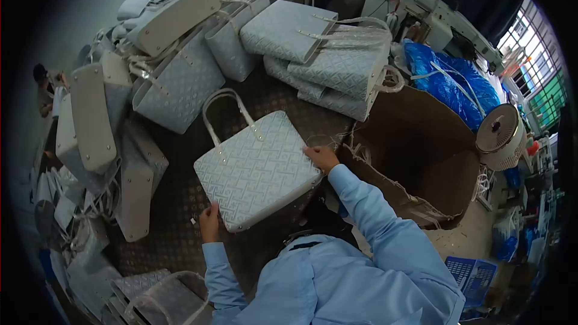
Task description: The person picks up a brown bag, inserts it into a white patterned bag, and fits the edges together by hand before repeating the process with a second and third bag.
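Observation:
A pale, embossed handbag (259, 165) with two raised handles is tilted over the dark patterned table (162, 222), its base edge facing me. At the bag's lower left side, my left hand (209, 222) has its fingers closed on the edge. My right hand (322, 157) grips the bag's right side, fingers bent round the edge. Loose threads lie just beyond my right hand.
Similar bags (180, 81) are heaped along the left and far sides, with flat ones stacked (337, 60) at the back. A large open carton (415, 150) stands at right, near a fan (498, 129) and blue plastic (448, 78). Another person (45, 87) is far left.

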`<state>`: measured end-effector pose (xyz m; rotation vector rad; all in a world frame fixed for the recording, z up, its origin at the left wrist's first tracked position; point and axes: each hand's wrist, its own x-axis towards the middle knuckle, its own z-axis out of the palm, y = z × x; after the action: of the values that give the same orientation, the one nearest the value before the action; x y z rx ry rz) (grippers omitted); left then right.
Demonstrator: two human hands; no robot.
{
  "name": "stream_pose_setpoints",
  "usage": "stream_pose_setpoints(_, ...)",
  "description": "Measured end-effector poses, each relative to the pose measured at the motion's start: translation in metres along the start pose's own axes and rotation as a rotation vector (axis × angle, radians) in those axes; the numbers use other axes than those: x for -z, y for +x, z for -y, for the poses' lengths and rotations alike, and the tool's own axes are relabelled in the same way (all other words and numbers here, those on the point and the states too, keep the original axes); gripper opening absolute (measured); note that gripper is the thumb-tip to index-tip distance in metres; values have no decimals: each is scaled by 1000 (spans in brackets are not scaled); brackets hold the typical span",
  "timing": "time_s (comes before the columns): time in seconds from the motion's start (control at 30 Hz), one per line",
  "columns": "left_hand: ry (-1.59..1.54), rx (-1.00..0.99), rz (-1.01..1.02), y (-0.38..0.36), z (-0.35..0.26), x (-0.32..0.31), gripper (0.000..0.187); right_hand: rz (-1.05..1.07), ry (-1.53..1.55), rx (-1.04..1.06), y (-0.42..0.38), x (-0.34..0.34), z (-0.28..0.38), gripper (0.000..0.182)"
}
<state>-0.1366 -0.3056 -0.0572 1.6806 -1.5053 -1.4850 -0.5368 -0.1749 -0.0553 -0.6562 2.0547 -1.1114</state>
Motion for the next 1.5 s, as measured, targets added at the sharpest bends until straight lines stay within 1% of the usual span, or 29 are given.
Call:
stream_pose_setpoints(0.03, 6, -26, 10, 3, -1, -1, 54, 40, -98, -51, 4, 0, 4, 48)
stream_pose_setpoints(0.1, -134, 73, 53, 0, -10, 4, 51, 57, -102, -56, -5, 5, 20, 49)
stream_pose_setpoints(0.17, -9, 60, 82, -13, -13, 8, 50, 83, -111, -58, -13, 6, 22, 51)
stream_pose_setpoints(0.23, -225, 84, 169, -22, 14, -4, 52, 99, 484, -11, -28, 8, 2, 64)
stream_pose_setpoints(0.27, -234, 52, 183, -26, 25, -5, 54, 83, 512, -9, -38, 5, -8, 64)
stream_pose_setpoints(0.33, -233, 6, 219, -28, 19, -25, 58, 156, 704, -152, -52, 9, -19, 87)
stream_pose_setpoints(0.4, -845, 249, 303, -54, 8, -42, 65, 158, 602, -115, -68, 24, 28, 87)
stream_pose_setpoints(0.43, -836, 257, 309, -58, 6, -46, 65, 177, 489, -72, -66, 27, 50, 86)
stream_pose_setpoints(0.5, -1050, 238, 422, -65, 5, -54, 72, 177, 299, 219, -26, 25, 64, 85)
stream_pose_setpoints(0.53, -1045, 244, 420, -70, 0, -64, 72, 162, 185, 397, -17, 40, 97, 83)
stream_pose_setpoints(0.6, -1044, -136, 413, -75, -26, -104, 77, 85, -21, 741, -24, 88, 189, 80)
stream_pose_setpoints(0.67, -1151, -296, 362, -87, -115, -146, 83, -34, -28, 977, -27, 134, 261, 80)
stream_pose_setpoints(0.7, -1185, -352, 446, -77, -140, -154, 80, 53, -158, 881, -34, 168, 302, 83)
stream_pose_setpoints(0.73, -1222, -415, 528, -61, -167, -160, 78, -3, -164, 930, -25, 193, 332, 88)
stream_pose_setpoints(0.77, -840, -571, 357, -54, -209, -171, 74, -121, -281, 907, -12, 220, 361, 89)
stream_pose_setpoints(0.8, -448, -701, 185, -49, -254, -182, 70, -99, -255, 889, 15, 246, 387, 90)
stream_pose_setpoints(0.83, -452, -696, 175, -46, -291, -197, 70, -124, -224, 894, 30, 275, 405, 90)
stream_pose_setpoints(0.93, -1115, -443, 628, -30, -382, -246, 71, -224, -74, 790, 97, 357, 410, 90)
stream_pose_setpoints(0.97, -1111, -409, 653, -29, -395, -269, 67, -234, -40, 720, 129, 382, 401, 91)
stream_pose_setpoints(1.0, -1106, -377, 674, -33, -403, -294, 63, -245, -5, 633, 164, 403, 381, 91)
stream_pose_setpoints(1.07, -878, -170, 667, -28, -397, -342, 72, -239, 51, 433, 237, 430, 319, 92)
stream_pose_setpoints(1.13, -706, 80, 766, 5, -363, -392, 82, -222, 128, 220, 296, 424, 214, 94)
stream_pose_setpoints(1.17, -721, 81, 739, 5, -368, -395, 82, -293, 208, 166, 300, 410, 183, 88)
stream_pose_setpoints(1.23, -639, 83, 838, -3, -376, -392, 88, -455, 304, 227, 295, 410, 175, 86)
stream_pose_setpoints(1.33, -570, 115, 764, -1, -375, -389, 103, -395, 430, -21, 250, 391, 220, 64)
stream_pose_setpoints(1.37, -545, 118, 749, -3, -382, -391, 110, -364, 403, 82, 288, 412, 192, 65)
stream_pose_setpoints(1.43, -575, 158, 776, -2, -387, -391, 108, -300, 361, 289, 365, 451, 136, 68)
stream_pose_setpoints(1.47, -573, 124, 826, -2, -388, -387, 106, -424, 339, 102, 309, 422, 171, 71)
stream_pose_setpoints(1.5, -568, 86, 867, -1, -389, -381, 104, -439, 262, -53, 314, 430, 175, 73)
